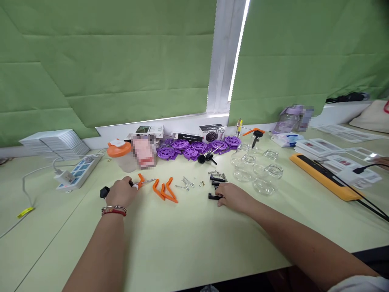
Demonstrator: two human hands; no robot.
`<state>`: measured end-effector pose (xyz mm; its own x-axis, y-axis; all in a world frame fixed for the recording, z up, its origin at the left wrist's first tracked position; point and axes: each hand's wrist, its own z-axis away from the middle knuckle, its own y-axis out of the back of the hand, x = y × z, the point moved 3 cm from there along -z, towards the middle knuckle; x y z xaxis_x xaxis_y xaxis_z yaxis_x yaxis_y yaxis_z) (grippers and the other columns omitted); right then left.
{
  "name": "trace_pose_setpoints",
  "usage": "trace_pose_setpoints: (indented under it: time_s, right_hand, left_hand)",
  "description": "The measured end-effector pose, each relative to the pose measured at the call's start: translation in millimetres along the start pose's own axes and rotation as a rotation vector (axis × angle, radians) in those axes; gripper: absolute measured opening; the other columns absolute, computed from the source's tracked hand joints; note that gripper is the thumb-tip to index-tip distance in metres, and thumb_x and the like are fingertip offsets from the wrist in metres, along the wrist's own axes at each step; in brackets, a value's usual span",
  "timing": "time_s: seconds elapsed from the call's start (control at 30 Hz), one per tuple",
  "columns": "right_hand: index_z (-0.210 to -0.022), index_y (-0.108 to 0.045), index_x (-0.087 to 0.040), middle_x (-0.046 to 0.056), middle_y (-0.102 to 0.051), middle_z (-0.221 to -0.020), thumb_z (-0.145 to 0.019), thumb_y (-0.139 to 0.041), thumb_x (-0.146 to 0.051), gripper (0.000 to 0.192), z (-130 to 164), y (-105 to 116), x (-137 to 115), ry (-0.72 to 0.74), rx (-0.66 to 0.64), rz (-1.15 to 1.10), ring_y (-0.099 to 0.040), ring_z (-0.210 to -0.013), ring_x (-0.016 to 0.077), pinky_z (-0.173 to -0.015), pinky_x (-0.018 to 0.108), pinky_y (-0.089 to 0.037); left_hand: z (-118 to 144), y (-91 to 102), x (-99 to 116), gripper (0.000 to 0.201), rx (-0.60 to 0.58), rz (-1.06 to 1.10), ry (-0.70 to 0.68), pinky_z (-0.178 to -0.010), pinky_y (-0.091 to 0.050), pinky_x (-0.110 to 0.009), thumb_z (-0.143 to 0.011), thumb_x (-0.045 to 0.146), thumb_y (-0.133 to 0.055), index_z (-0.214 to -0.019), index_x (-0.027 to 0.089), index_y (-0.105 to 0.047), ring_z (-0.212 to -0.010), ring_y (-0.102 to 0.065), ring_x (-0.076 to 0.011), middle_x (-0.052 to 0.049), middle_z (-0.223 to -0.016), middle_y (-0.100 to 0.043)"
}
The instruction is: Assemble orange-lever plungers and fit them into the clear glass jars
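My left hand [121, 191] is closed around a part with an orange lever [140, 181], a thin metal rod and a black knob [105, 192] sticking out on the left. My right hand [234, 198] has its fingertips closed on a short black plastic piece [214, 196] lying on the table. Just beyond it are more black pieces [217, 179] and several small springs [219, 174]. Between my hands lie loose orange levers [165, 190], metal pins [184, 184] and tiny fittings [201, 183].
Purple slotted discs [191, 152] and black-knobbed rods [209, 157] lie behind. Clear glass jars [264, 185] stand right, one bearing an assembled orange-and-black top [257, 134]. An orange-lidded cup [119, 152], power strip [82, 172] and yellow bar [322, 176] flank the area.
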<state>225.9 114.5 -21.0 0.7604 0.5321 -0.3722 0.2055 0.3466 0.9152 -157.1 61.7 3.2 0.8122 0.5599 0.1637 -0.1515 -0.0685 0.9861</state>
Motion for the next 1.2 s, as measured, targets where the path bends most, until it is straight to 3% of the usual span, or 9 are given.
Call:
trace_pose_setpoints:
  time_s: [0.17, 0.47, 0.6, 0.77, 0.8, 0.87, 1.0, 1.2]
  right_hand:
    - [-0.076, -0.061, -0.018, 0.005, -0.060, -0.088, -0.069, -0.068, -0.021, 0.011, -0.2, 5.6, -0.8, -0.027, 0.013, 0.014, -0.056, -0.082, 0.0207, -0.059, 0.024, -0.032]
    - [-0.085, -0.066, -0.018, 0.007, -0.061, -0.094, -0.071, -0.069, -0.028, 0.018, -2.8, 14.3, 0.0, -0.041, 0.046, 0.033, -0.056, -0.086, 0.0228, -0.063, 0.026, -0.036]
    - [-0.080, -0.065, -0.019, 0.006, -0.060, -0.086, -0.079, -0.061, -0.027, 0.010, -10.4, 16.6, -8.6, -0.033, 0.095, 0.048, -0.057, -0.080, 0.0198, -0.062, 0.025, -0.035]
    - [-0.081, -0.067, -0.019, 0.006, -0.060, -0.089, -0.086, -0.051, -0.024, 0.018, -32.9, 12.4, -21.7, -0.016, 0.199, 0.100, -0.058, -0.082, 0.0181, -0.064, 0.025, -0.036]
    - [-0.082, -0.068, -0.019, 0.007, -0.061, -0.090, -0.086, -0.051, -0.025, 0.018, -38.1, 10.1, -23.1, -0.025, 0.203, 0.106, -0.059, -0.083, 0.0185, -0.064, 0.026, -0.036]
    - [-0.083, -0.069, -0.019, 0.007, -0.062, -0.092, -0.086, -0.052, -0.026, 0.019, -47.3, 4.7, -24.9, -0.049, 0.200, 0.110, -0.059, -0.084, 0.0196, -0.064, 0.027, -0.036]
    - [-0.080, -0.069, -0.017, 0.009, -0.063, -0.092, -0.083, -0.055, -0.024, 0.016, -57.2, -4.4, -25.8, -0.084, 0.196, 0.115, -0.060, -0.081, 0.0209, -0.063, 0.028, -0.037]
    - [-0.075, -0.065, -0.016, 0.008, -0.063, -0.087, -0.083, -0.053, -0.020, 0.016, -54.0, -2.8, -24.6, -0.076, 0.220, 0.064, -0.059, -0.080, 0.0188, -0.066, 0.027, -0.038]
  left_hand:
    - [8.7, 14.2, -0.7, 0.048, 0.239, 0.004, 0.025, -0.072, -0.048, -0.043, -0.072, 0.031, -0.048, -0.118, 0.019, -0.055, -0.106, -0.050, -0.0365, -0.017, -0.113, -0.052]
    - [27.4, 43.0, -7.3, 0.040, 0.346, -0.055, 0.048, -0.064, -0.049, -0.047, -0.071, 0.019, -0.049, -0.110, 0.018, -0.059, -0.106, -0.045, -0.0393, -0.019, -0.113, -0.051]
    - [38.0, 55.9, -2.2, 0.039, 0.412, -0.042, -0.006, -0.066, -0.050, -0.048, -0.071, 0.016, -0.049, -0.108, 0.019, -0.059, -0.109, -0.043, -0.0400, -0.018, -0.115, -0.050]
    - [49.3, 54.5, 24.2, 0.034, 0.603, 0.256, -0.158, -0.081, -0.048, -0.041, -0.076, 0.021, -0.049, -0.110, 0.018, -0.051, -0.101, -0.052, -0.0285, -0.011, -0.109, -0.054]
    - [50.6, 48.4, 31.2, 0.034, 0.569, 0.366, -0.169, -0.077, -0.049, -0.038, -0.076, 0.024, -0.052, -0.109, 0.019, -0.049, -0.091, -0.056, -0.0246, -0.009, -0.103, -0.057]
    - [53.1, 30.2, 47.2, 0.036, 0.385, 0.584, -0.187, -0.062, -0.049, -0.031, -0.072, 0.026, -0.056, -0.106, 0.022, -0.045, -0.071, -0.056, -0.0179, -0.004, -0.091, -0.059]
    - [66.4, -1.7, 81.2, 0.027, 0.131, 0.754, -0.458, -0.064, -0.048, -0.025, -0.070, 0.026, -0.058, -0.092, 0.022, -0.044, -0.075, -0.054, -0.0140, -0.001, -0.094, -0.055]
    - [77.4, -23.7, 96.8, 0.039, -0.103, 0.841, -0.535, -0.066, -0.049, -0.028, -0.072, 0.031, -0.059, -0.108, 0.023, -0.048, -0.079, -0.055, -0.0158, -0.002, -0.094, -0.053]
